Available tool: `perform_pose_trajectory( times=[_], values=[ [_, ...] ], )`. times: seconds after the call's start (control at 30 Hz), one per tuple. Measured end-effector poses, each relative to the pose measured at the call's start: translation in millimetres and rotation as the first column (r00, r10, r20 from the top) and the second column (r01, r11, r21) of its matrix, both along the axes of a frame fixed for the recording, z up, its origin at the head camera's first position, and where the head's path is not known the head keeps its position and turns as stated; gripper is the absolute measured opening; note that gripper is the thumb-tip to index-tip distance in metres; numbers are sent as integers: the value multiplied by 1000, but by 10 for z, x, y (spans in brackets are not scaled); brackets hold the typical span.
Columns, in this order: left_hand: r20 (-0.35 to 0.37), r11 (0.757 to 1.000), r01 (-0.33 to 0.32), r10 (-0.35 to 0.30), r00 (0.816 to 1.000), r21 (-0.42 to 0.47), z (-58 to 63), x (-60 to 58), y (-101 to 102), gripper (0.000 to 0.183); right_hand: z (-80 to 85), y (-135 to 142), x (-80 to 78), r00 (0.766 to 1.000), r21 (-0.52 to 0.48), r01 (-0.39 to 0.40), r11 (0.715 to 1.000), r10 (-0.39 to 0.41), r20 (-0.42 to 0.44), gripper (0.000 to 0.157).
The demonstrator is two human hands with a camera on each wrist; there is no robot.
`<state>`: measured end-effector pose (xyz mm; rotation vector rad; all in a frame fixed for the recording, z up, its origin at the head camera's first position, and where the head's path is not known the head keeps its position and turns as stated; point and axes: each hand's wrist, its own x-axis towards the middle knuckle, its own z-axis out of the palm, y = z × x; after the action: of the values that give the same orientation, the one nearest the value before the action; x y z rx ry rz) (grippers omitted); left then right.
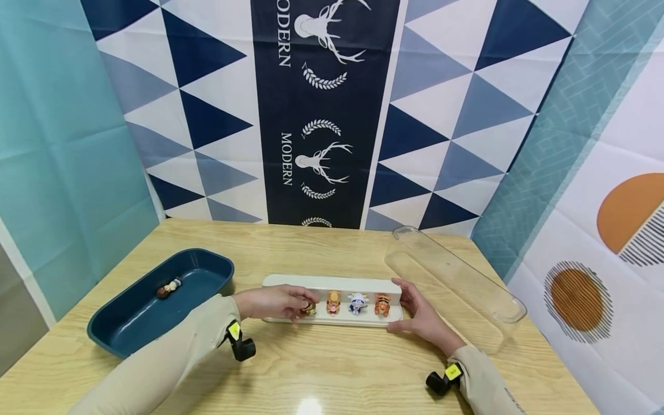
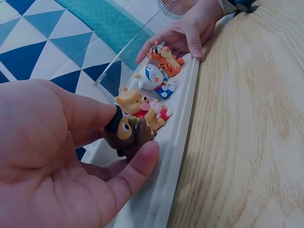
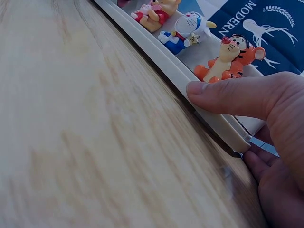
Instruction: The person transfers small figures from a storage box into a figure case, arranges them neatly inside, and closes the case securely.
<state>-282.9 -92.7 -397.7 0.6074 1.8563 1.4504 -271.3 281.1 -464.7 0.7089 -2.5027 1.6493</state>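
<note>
1. The brown figurine (image 2: 114, 140), mid-frame in the left wrist view, sits between the thumb and fingertips of the left hand (image 1: 277, 301); this narrow pinch probably allows fine control;
2. it is at the left of the white tray (image 1: 332, 282), lower centre of the head view; three figurines (image 1: 357, 304) stand rightward;
3. the right hand (image 1: 422, 317) clasps the tray's right end, likely steadying it;
4. lower left, a blue bin (image 1: 124, 340) contains another figurine (image 1: 168, 288).

Basin (image 1: 142, 323) left of tray (image 1: 332, 283), cover (image 1: 456, 271) right, figurines (image 1: 357, 304) on tray
</note>
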Motion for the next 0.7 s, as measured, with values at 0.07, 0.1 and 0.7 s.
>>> perform_pose_trajectory(
  times=[0.07,0.1,0.7],
  values=[
    [-21,1000,5,-6,1000,-28,22,-3,6,36,11,1,-1,1000,6,0,1000,0,3,99],
    [-36,999,9,-11,999,-46,34,-2,11,35,17,2,0,1000,8,-1,1000,1,4,99],
    [-424,982,-143,77,903,-125,-52,82,133,28,14,0,7,1000,9,8,1000,-8,19,101]
  ],
)
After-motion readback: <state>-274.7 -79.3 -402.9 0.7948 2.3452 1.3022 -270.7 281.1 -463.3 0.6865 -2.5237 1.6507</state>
